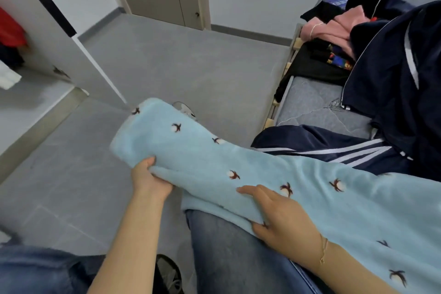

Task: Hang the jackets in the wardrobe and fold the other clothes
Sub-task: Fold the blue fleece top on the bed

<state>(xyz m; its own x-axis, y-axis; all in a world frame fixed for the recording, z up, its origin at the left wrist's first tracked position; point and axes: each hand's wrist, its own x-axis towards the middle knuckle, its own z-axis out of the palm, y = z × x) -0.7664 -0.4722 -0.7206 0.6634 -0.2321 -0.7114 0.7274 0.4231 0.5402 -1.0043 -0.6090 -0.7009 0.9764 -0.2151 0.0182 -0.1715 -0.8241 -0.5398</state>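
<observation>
A light blue fleece garment [238,162] (dotted with small dark-and-white motifs) is held stretched over a knee in jeans [233,258], beside the bed [310,102]. Its folded end is gripped by the left hand [149,181], thumb on top and fingers curled beneath. The right hand [281,215] lies on the cloth with fingers extended, thumb tucked at the lower edge. On the bed, a navy striped jacket [393,93] is heaped beside pink clothing [329,28].
</observation>
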